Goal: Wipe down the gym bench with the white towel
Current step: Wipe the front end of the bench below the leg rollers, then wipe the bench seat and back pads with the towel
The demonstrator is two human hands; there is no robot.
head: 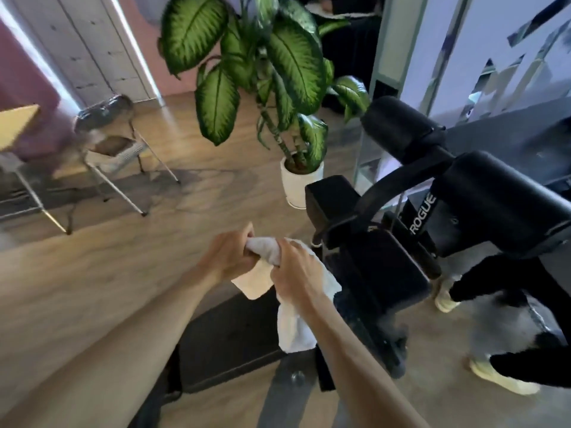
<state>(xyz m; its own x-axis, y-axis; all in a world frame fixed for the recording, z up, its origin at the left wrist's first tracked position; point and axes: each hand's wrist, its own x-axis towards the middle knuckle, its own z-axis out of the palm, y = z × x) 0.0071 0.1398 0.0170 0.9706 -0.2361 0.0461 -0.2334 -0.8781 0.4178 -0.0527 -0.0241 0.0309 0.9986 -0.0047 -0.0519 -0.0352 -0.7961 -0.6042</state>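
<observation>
Both arms extended; left hand (230,257) and right hand (293,273) fingers clenched around white towel (293,325) above gym bench (380,267).

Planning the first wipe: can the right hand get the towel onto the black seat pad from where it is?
Probably yes. The right hand grips the white towel together with the left hand, right beside the black seat pad, and nothing sits between them.

Below you, wood-look floor (92,273), pale brown, with a darker grey patch near its middle. Directly on it: folding chair (114,149), metal legs, upper left; white pot (298,185) holding a big-leaved plant, just beside the black gym bench (386,267). Bench frame stands on the floor at right. Two pale shoes (500,378) planted at far right.
</observation>
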